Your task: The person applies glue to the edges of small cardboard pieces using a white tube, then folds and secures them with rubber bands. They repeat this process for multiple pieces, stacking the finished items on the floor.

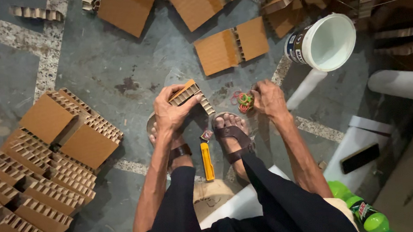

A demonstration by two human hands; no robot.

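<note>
Left hand (170,114): my fingers are closed around a folded cardboard piece (189,94), above my left foot.
Right hand (268,99): pinching rubber bands (243,101).
Edges: cardboard stack (46,169) left, white bucket (326,42) right; open room between.
Surface: grey concrete floor (102,65).

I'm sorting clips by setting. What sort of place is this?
Probably an informal packaging workshop floor: stacked honeycomb cardboard pieces on bare concrete, rubber bands by the right hand, a yellow utility knife.
</note>
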